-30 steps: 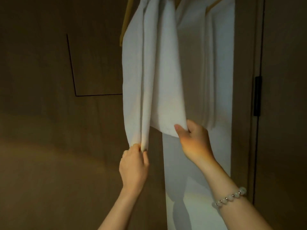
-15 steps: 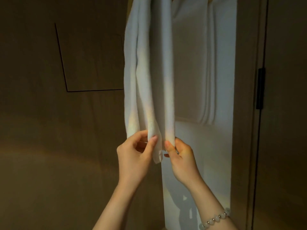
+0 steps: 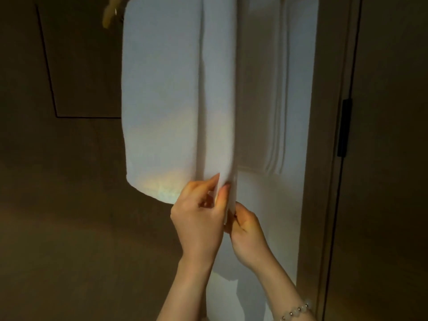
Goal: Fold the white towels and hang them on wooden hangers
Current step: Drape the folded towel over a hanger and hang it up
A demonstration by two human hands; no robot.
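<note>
Dim brown wall panels [image 3: 69, 181] closed in the corner. Nearest me, both forearms reached upward, with a bead bracelet [image 3: 297, 311] on the right wrist. The left hand [image 3: 196, 221] pinched the lower right edge of the white towel [image 3: 162, 100] between thumb and fingertips. The right hand [image 3: 247, 232], just below and touching it, curled round the same hanging edge, its fingers partly hidden. That towel hung straight above the hands from a wooden hanger [image 3: 110, 13]. Behind it hung a second white towel [image 3: 261, 89].
</note>
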